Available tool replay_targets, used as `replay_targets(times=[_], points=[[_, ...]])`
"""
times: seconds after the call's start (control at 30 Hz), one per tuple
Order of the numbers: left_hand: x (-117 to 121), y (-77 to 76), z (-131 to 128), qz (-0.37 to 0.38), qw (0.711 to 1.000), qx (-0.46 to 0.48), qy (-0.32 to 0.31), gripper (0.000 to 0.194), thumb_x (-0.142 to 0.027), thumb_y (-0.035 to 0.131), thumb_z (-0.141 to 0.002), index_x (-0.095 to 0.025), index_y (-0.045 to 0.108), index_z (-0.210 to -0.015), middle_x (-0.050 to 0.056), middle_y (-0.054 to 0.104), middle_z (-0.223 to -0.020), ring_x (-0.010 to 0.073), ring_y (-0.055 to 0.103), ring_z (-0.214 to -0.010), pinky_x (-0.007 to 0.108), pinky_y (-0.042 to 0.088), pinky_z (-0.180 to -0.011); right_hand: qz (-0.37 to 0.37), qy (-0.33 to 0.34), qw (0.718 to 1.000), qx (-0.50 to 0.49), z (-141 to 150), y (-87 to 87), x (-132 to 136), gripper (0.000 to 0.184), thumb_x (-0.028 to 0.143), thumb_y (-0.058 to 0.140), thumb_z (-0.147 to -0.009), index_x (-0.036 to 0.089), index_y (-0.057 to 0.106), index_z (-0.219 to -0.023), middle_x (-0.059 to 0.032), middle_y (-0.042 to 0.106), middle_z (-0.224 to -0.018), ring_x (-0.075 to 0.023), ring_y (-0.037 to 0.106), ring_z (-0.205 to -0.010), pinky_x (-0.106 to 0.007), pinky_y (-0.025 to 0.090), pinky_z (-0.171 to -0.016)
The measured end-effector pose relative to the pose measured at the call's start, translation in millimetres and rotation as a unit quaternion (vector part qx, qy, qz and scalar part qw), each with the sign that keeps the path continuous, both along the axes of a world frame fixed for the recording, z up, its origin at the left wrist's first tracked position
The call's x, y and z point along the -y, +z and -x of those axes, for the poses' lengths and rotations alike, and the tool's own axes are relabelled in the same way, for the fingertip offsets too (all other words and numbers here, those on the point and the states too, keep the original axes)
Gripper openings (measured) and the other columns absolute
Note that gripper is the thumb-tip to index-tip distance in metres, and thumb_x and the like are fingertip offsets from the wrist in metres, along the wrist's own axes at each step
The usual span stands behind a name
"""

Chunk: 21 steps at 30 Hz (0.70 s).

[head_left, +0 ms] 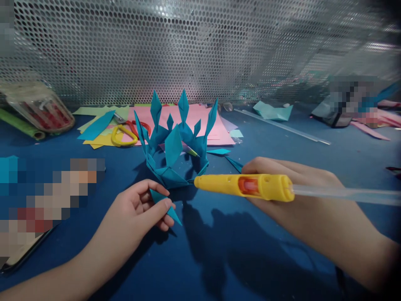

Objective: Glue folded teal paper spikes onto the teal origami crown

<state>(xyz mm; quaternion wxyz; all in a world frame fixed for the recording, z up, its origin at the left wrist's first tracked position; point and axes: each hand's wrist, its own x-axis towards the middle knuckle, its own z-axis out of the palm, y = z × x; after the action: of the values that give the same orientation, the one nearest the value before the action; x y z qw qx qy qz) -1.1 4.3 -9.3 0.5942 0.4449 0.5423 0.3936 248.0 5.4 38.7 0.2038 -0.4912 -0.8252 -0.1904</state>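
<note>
A blue folded-paper crown point(173, 177) with several pointed tips stands upright on the blue tabletop. In front of it, my left hand point(134, 205) pinches a small blue folded-paper piece point(174, 215) between thumb and fingers. My right hand point(282, 215) is wrapped around a yellow glue gun point(216, 184), whose grip is hidden by the hand. A clear glue stick point(338, 194) juts from the gun's back end. The gun's nozzle points left, at the crown's lower front edge; whether they touch, I cannot tell. Behind the gun lies a loose blue paper piece point(219, 151).
Behind the crown lie pink paper sheets point(216, 129) and scissors with yellow handles point(123, 136). A glass jar point(40, 106) and a green roll point(21, 123) sit at far left. Another clear glue stick point(285, 127) lies at back right. A perforated metal panel point(200, 50) borders the table.
</note>
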Motion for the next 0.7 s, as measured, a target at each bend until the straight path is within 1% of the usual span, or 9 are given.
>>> replay_targets(times=[0.1, 0.27, 0.5, 0.6, 0.7], points=[[0.6, 2.1, -2.3, 0.001, 1.000, 0.001, 0.008, 0.015, -0.024, 0.079, -0.071, -0.019, 0.066, -0.077, -0.002, 0.072, -0.054, 0.0109, 0.067, -0.046, 0.014, 0.052, -0.046, -0.008, 0.004, 1.000, -0.003, -0.8, 1.3, -0.7, 0.021, 0.021, 0.043, -0.084, 0.024, 0.055, -0.067, 0.0065, 0.058, -0.050, -0.0108, 0.050, -0.033, -0.018, 0.032, -0.033], [1.0, 6.9, -5.8, 0.000, 1.000, -0.019, 0.025, 0.015, -0.024, 0.078, -0.070, -0.019, 0.066, -0.076, -0.003, 0.071, -0.054, 0.0121, 0.068, -0.048, 0.016, 0.053, -0.047, 0.003, 0.001, 1.000, 0.002, -0.7, 1.4, 1.0, 0.023, 0.023, 0.042, -0.086, 0.024, 0.056, -0.068, 0.0060, 0.059, -0.052, -0.0110, 0.053, -0.036, -0.019, 0.033, -0.034], [-2.1, 2.0, -3.4, -0.004, 1.000, -0.012, 0.010, 0.018, -0.026, 0.080, -0.068, -0.019, 0.065, -0.078, -0.002, 0.072, -0.056, 0.0139, 0.069, -0.048, 0.018, 0.054, -0.046, 0.023, -0.034, 0.999, -0.012, -9.1, -2.4, 2.0, 0.022, 0.029, 0.044, -0.087, 0.025, 0.055, -0.069, 0.0050, 0.059, -0.052, -0.0134, 0.053, -0.036, -0.022, 0.034, -0.034], [-1.1, 3.7, -5.0, 0.001, 1.000, -0.009, 0.011, 0.018, -0.024, 0.080, -0.068, -0.019, 0.065, -0.077, -0.002, 0.072, -0.056, 0.0131, 0.068, -0.047, 0.018, 0.054, -0.046, 0.024, -0.035, 0.999, -0.008, -10.5, -3.2, 0.9, 0.027, 0.032, 0.042, -0.090, 0.024, 0.053, -0.067, 0.0057, 0.056, -0.049, -0.0131, 0.052, -0.034, -0.022, 0.033, -0.032], [0.9, 6.8, -7.4, 0.003, 0.999, -0.009, 0.037, 0.016, -0.023, 0.078, -0.069, -0.019, 0.065, -0.077, -0.003, 0.072, -0.056, 0.0112, 0.068, -0.047, 0.016, 0.053, -0.046, 0.024, -0.035, 0.999, -0.016, -9.7, -4.7, 0.5, 0.034, 0.037, 0.039, -0.095, 0.024, 0.052, -0.067, 0.0059, 0.053, -0.048, -0.0128, 0.051, -0.032, -0.022, 0.032, -0.030]])
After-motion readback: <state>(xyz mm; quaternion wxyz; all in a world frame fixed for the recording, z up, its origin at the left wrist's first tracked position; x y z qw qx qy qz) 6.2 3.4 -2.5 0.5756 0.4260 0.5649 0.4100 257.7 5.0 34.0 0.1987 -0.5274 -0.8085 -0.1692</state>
